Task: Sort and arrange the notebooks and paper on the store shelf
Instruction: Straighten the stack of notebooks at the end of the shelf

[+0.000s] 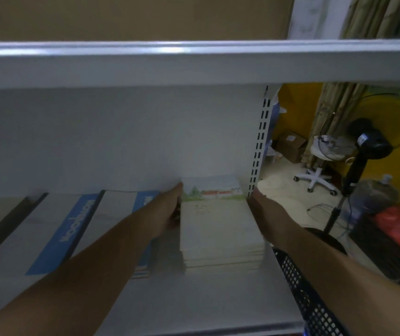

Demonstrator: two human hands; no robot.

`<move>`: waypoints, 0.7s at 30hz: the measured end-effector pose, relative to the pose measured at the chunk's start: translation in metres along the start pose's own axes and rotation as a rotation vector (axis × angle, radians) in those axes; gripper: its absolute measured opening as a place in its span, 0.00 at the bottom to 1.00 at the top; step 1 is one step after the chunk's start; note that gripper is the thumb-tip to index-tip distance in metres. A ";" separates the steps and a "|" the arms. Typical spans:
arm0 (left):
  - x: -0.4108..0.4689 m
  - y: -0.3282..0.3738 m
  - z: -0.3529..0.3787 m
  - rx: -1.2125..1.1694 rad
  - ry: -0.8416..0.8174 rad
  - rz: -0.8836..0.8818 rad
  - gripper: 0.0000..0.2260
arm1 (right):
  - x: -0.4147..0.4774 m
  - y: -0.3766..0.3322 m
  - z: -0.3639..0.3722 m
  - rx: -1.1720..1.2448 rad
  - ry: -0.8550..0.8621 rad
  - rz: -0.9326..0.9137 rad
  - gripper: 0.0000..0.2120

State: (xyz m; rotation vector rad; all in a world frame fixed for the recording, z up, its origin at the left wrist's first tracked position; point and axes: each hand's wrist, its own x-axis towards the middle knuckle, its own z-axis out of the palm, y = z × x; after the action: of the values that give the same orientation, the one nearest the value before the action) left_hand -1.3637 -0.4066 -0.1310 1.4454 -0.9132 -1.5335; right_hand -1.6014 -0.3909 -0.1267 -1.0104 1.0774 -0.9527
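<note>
Notebooks (220,229) with a painted landscape on the cover lay in a squared stack at the right end of the white shelf (194,299), far edge close to the back wall. A stack that deep would probably be fairly heavy as a block. Each book would be thin and bendy, and the smooth covers would be likely to slide over one another if the pile tipped. The safest hold seemed to be the one already taken: the two long sides, low down, squeezed evenly so the lower books could not fan out.

The left hand (169,209) lay flat against the stack's left side and the right hand (260,207) against its right side. The fingers of both seemed to stretch along the edges rather than curl under, though blur made that hard to confirm.

The upper shelf (194,66) hung over the whole bay, leaving little room to lift the pile high. To the left, larger blue-banded notebooks (56,229) lay flat in overlapping piles, the nearest just beside the left hand, which limited any sideways push. A black mesh basket (300,287) sat at the shelf's right edge under the right forearm. The slotted post (259,146) stood just behind the right fingertips, close enough to catch a corner.
</note>
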 end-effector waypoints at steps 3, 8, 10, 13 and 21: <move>0.022 0.001 0.014 -0.140 0.121 0.017 0.22 | 0.009 0.006 0.010 0.183 -0.047 0.085 0.21; 0.041 0.006 0.028 -0.131 0.182 -0.019 0.18 | 0.021 0.001 0.008 0.200 -0.056 0.086 0.21; 0.043 0.008 0.029 -0.111 0.146 -0.039 0.20 | 0.024 0.002 0.006 0.185 -0.041 0.098 0.20; 0.050 0.006 0.030 -0.049 0.162 -0.027 0.22 | 0.027 0.008 0.004 0.160 0.024 0.075 0.14; 0.047 0.003 0.024 -0.017 0.094 -0.013 0.22 | 0.035 0.013 -0.002 0.174 -0.016 0.088 0.14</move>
State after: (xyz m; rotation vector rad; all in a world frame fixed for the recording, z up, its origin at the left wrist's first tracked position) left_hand -1.3871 -0.4510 -0.1456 1.5006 -0.8344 -1.4669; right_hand -1.5948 -0.4210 -0.1481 -0.8203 0.9991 -0.9486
